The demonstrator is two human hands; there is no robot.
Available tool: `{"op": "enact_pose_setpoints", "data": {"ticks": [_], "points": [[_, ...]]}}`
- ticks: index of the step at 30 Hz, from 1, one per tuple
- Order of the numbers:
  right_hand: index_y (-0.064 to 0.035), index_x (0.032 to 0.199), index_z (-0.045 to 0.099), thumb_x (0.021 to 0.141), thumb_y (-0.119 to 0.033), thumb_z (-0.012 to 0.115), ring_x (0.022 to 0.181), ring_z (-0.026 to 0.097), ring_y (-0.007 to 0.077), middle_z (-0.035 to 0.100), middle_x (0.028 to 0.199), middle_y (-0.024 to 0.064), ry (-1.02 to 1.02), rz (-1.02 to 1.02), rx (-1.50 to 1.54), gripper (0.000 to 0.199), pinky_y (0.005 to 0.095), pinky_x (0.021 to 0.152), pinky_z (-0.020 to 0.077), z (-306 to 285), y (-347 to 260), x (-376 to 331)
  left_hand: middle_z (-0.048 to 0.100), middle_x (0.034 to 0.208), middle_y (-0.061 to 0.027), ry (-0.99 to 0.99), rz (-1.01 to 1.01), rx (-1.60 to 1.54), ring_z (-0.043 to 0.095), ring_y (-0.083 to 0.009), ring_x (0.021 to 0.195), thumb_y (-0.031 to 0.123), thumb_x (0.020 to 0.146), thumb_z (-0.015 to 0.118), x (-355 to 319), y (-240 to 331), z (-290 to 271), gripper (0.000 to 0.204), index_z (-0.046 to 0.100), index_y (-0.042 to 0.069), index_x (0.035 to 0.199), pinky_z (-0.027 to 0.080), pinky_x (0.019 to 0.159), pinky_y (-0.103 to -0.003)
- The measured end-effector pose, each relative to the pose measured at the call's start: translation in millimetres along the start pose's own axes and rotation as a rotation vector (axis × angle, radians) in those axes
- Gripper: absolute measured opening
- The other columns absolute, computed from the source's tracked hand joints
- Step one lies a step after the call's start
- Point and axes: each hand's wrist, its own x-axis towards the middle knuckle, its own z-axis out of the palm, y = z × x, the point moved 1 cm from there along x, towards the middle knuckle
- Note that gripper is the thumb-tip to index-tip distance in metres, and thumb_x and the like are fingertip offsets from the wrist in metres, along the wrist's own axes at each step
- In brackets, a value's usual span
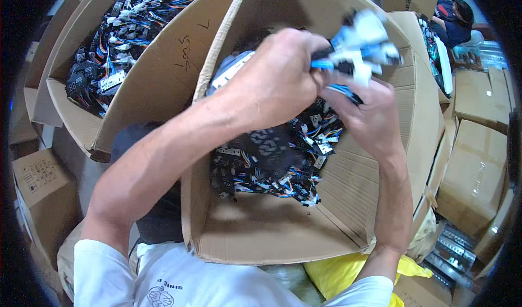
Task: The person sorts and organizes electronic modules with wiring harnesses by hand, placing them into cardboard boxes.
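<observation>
My left hand [285,68] is closed around a bundle of blue, white and black wires with white plug connectors [364,41], held above an open cardboard box. My right hand [367,114] grips the lower side of the same bundle, its fingers close to the left hand's. The connector ends fan out up and to the right, smeared by motion. A blurred black part with pale markings [266,146] shows below my left wrist; I cannot tell if it hangs from the bundle. Inside the box lie black display modules with coloured wires [293,185].
The deep cardboard box [272,233] stands before me, flaps raised. At the left, another box [157,51] holds more wired modules [136,24]. Closed cartons [473,171] stack at the right, near a yellow bag [337,274]. Another person [454,22] is at the far right.
</observation>
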Motion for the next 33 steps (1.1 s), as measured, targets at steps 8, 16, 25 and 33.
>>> {"op": "enact_pose_setpoints", "data": {"ticks": [8,16,25,33], "points": [[-0.0033,0.094,0.072,0.079,-0.007,0.082,0.072,0.067,0.0306,0.066,0.079,0.0118,0.007,-0.206,-0.116,0.018,0.0388,0.064,0.0541,9,-20,10,0.061,0.063,0.0004,-0.232,-0.275,-0.369,0.058,-0.0076,0.055,0.032,0.1,0.07,2,8,-26,0.031,0.071,0.004,0.087,0.047,0.052,-0.025],[0.0001,0.104,0.07,0.091,-0.009,0.077,0.089,0.065,0.0081,0.072,0.098,0.0036,0.133,0.518,0.794,0.017,0.0257,0.077,0.0529,47,46,-19,0.066,0.072,-0.0007,-0.225,-0.255,-0.102,0.056,-0.009,0.068,0.017,0.089,0.077,-2,-2,-23,0.02,0.072,-0.002,0.093,0.049,0.065,-0.033],[0.001,0.101,0.068,0.087,-0.024,0.073,0.086,0.067,0.0459,0.069,0.089,0.0241,-0.285,0.552,-0.266,0.029,0.0541,0.078,0.0538,199,197,-193,0.066,0.067,-0.004,0.028,-0.174,0.055,0.056,-0.0051,0.068,0.018,0.093,0.073,1,0,-7,0.025,0.073,-0.006,0.088,0.051,0.061,-0.032],[-0.0025,0.096,0.07,0.096,-0.011,0.067,0.068,0.065,0.0179,0.069,0.079,0.0046,-0.194,0.689,0.063,0.009,0.0371,0.062,0.0518,61,96,-121,0.067,0.07,-0.0033,0.069,-0.127,0.05,0.06,-0.0077,0.065,0.018,0.092,0.073,-4,1,-38,0.021,0.074,-0.003,0.089,0.049,0.058,-0.03]]}}
